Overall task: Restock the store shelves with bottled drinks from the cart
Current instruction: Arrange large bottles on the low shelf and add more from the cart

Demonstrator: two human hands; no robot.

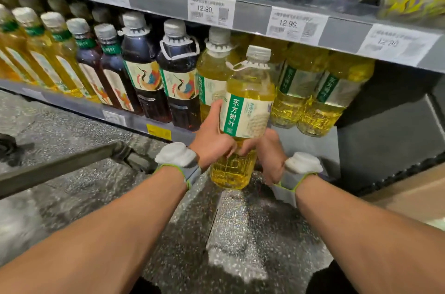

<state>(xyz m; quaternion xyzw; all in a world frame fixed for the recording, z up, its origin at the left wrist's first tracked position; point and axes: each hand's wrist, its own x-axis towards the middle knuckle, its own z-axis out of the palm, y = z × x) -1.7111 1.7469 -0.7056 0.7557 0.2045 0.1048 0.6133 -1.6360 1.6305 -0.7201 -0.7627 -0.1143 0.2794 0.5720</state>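
Both hands clasp one large bottle of yellow tea point(248, 91), roughly upright, in the air just in front of the lower shelf point(72, 103). The left hand point(212, 139) has its fingers curled round the label's left side; the right hand point(271, 159) grips the lower body. Behind it stand matching yellow bottles point(320, 101), with dark tea bottles point(178, 81) to their left.
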